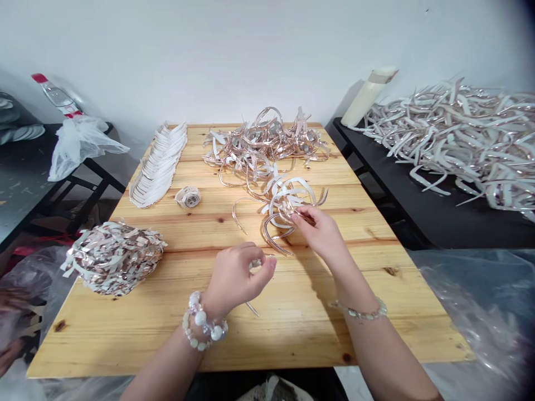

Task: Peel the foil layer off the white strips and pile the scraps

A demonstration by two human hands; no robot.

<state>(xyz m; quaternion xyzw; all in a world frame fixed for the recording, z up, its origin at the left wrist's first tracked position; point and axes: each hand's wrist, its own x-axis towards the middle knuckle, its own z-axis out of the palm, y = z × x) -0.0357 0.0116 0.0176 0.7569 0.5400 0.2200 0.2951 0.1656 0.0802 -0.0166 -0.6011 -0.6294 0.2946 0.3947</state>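
Curved strips (288,196) at right hand's (316,227) fingertips

Left-wrist bracelets (203,323): two beaded strands, one with large round white and translucent lilac beads, one with smaller pale beads
Right-wrist bracelet (368,313): single thin strand, small pale-green translucent beads
Clothing at lap (328,384): black

Pale, plain wall at twelve o'clock; wooden table (376,289) below it; black tables at nine (14,184) and three (376,189).
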